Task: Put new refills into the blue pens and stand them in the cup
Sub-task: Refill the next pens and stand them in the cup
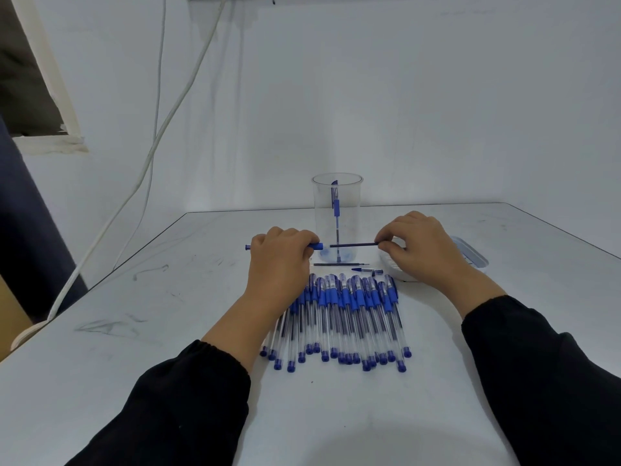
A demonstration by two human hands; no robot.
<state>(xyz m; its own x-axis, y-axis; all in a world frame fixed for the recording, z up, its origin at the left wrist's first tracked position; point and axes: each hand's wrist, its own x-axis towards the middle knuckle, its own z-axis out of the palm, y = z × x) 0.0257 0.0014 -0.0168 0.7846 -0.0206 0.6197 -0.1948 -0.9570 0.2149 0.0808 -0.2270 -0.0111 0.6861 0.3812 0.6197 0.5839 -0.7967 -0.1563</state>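
- Head view: the left hand (282, 260) grips a blue-ended clear pen barrel (316, 246) held level, while the right hand (420, 247) pinches a thin dark refill (353, 245), its tip just short of the barrel's mouth.
- One finished blue pen (336, 210) stands in the tall clear plastic cup (337, 196) near the white bench's (168, 331) far edge.
- A row of blue-grip clear pens (339, 317) lies mid-bench, so I judge most of the work remains.
- A loose refill (339, 264) and a blue pen tip piece (368, 270) lie before the cup.

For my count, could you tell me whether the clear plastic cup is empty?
No: one blue pen stands inside the clear plastic cup.
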